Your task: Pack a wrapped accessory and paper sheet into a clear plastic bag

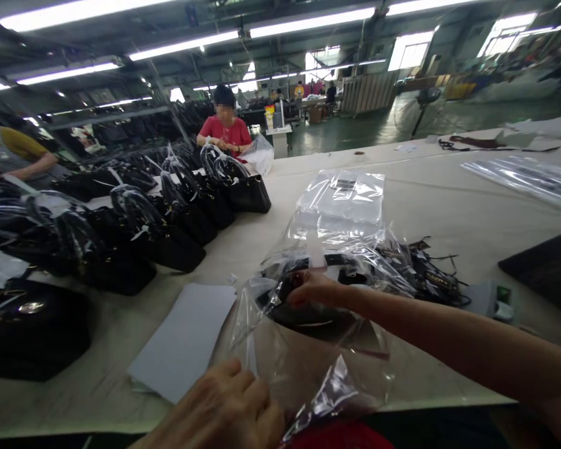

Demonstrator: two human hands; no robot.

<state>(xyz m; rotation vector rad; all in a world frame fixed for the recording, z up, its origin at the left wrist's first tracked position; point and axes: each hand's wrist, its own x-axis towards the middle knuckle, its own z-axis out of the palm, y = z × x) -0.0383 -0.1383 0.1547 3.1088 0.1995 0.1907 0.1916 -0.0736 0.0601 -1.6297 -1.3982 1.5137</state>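
A clear plastic bag lies open toward me at the table's near edge, with a dark handbag partly inside it. My right hand is inside the plastic with its fingers closed around the handbag's dark handle. Low in the view, my left hand is curled at the left edge of the plastic bag and grips its film; the fingertips are partly hidden. A pale strip stands up by the handle, beyond my right hand.
Grey-white sheets lie left of the plastic bag. Several black handbags line the left side. Flat clear bags are stacked beyond, black tags lie right. A co-worker in red stands across the table; another person works far left.
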